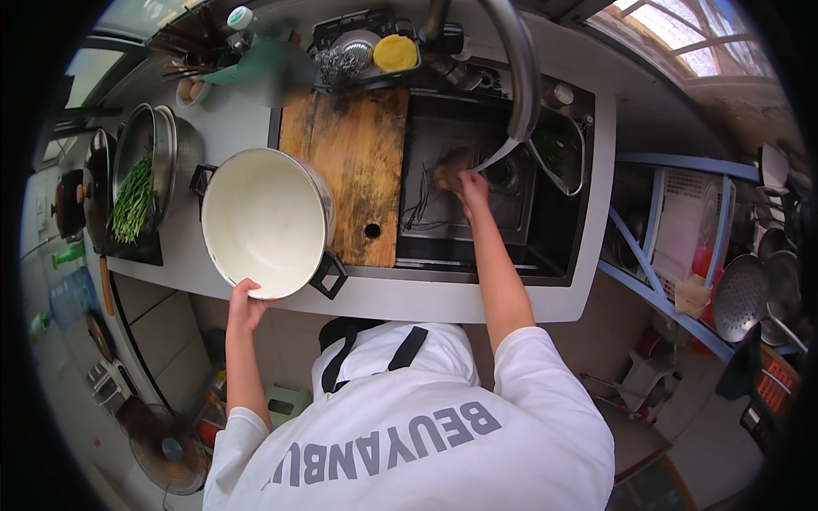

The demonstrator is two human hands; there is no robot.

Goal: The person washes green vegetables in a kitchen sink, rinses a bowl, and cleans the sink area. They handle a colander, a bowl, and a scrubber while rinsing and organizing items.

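Note:
At the left, my left hand (246,305) grips the near rim of a white enamel pot (268,223) with black side handles. The pot's pale interior faces me, and its right side overlaps a worn wooden cutting board (345,179). Over the black sink (549,236), my right hand (473,190) pinches a blurred brownish-yellow object (447,172) whose kind I cannot make out. A stream of water (501,153) from the curved metal faucet (525,76) falls beside the fingers. Thin dark strands (418,204) lie on the sink floor, left of that hand.
A corner strainer (578,182) in the sink holds green scraps. Behind the board, a black rack (377,80) carries a yellow sponge (395,53) and steel wool (342,65). Metal colanders (185,140) and green stalks (132,204) stand left. A blue-framed shelf (664,319) is right.

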